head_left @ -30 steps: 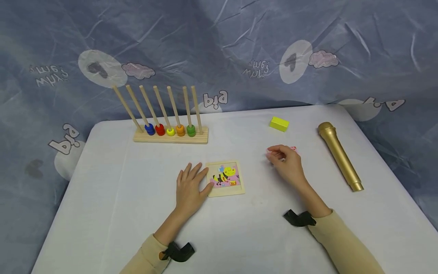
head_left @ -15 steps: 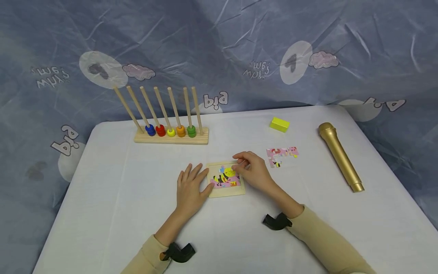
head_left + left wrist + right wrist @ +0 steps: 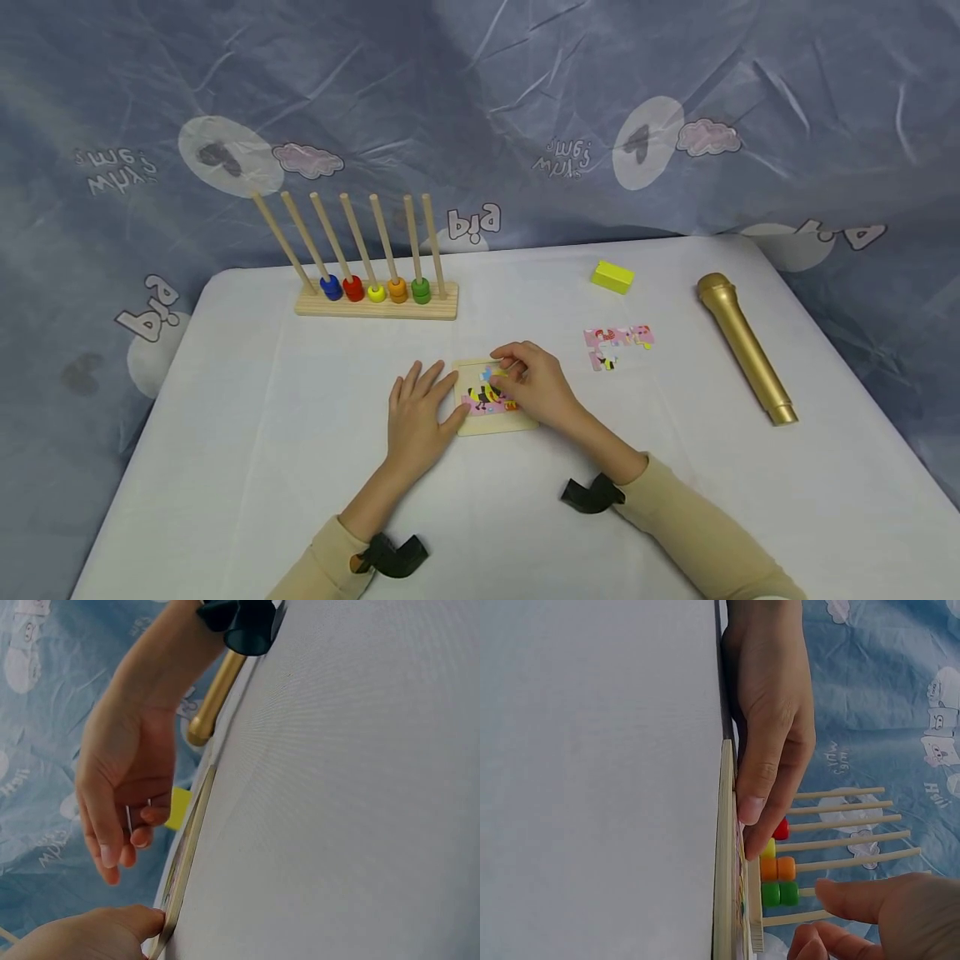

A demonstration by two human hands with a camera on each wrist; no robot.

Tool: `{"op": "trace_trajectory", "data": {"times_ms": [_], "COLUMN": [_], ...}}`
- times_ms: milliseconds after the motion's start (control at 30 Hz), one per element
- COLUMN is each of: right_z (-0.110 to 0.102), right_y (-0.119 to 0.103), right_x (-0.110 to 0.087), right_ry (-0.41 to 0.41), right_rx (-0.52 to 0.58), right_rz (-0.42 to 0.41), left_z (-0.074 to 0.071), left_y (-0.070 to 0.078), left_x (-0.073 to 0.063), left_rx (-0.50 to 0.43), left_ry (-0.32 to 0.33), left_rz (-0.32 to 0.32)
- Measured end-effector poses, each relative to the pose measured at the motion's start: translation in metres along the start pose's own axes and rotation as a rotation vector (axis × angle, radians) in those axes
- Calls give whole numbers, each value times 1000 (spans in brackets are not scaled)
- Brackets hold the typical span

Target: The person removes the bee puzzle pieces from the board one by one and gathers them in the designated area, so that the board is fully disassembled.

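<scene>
In the head view a square wooden puzzle board (image 3: 498,423) with a bee picture lies on the table. My left hand (image 3: 422,421) lies spread at its left side, thumb and index finger touching the frame, palm down. Over the board's upper right part hovers my right hand (image 3: 534,385), fingers curled. Between its fingers the left wrist view shows the thin white edge of a puzzle piece (image 3: 129,820), apart from the board; its picture is hidden. Several loose pink puzzle pieces (image 3: 615,336) lie right of the board.
A wooden peg rack (image 3: 375,309) with coloured beads stands at the back left. A yellow block (image 3: 612,277) sits at the back right. The gold microphone-shaped tube (image 3: 746,348) lies along the right side. Patterned blue-grey cloth (image 3: 480,108) hangs behind the table.
My right hand has moved left from the loose pieces to above the board, carrying a puzzle piece. My left hand has stayed at the frame's left side.
</scene>
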State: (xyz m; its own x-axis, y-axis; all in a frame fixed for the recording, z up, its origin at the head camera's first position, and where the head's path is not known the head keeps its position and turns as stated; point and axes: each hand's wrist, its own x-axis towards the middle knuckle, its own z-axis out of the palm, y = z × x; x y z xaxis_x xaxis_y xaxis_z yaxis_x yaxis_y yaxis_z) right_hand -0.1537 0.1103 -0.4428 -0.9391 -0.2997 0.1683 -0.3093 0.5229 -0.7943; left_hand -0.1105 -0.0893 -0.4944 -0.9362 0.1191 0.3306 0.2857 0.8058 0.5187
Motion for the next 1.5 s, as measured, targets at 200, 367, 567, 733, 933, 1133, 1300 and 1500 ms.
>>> {"op": "trace_trajectory", "data": {"times_ms": [200,367,567,733,933,1133,1300,1500], "right_z": [4,8,12,14,15,16,16,16], "right_y": [1,8,13,13,11,10,10,10], "right_x": [1,1,1,0,-1,-1,0,2], "right_ry": [-15,-25,-19,-27,-21,-29,-51,-72], "right_rx": [-8,-29,-60,-139,-195,-218,-231,-258], "right_rz": [21,11,-9,-12,-11,1,28,40], "left_z": [0,0,0,-1,-2,-2,-1,-1], "left_y": [0,0,0,0,1,1,0,0], "left_x": [0,0,0,0,1,1,1,1], "left_rx": [3,9,2,-3,-9,-11,-7,-11], "left_ry": [-9,4,6,-3,-22,-26,-29,-26], "left_rz": [-7,5,5,-1,-18,-21,-22,-21]}}
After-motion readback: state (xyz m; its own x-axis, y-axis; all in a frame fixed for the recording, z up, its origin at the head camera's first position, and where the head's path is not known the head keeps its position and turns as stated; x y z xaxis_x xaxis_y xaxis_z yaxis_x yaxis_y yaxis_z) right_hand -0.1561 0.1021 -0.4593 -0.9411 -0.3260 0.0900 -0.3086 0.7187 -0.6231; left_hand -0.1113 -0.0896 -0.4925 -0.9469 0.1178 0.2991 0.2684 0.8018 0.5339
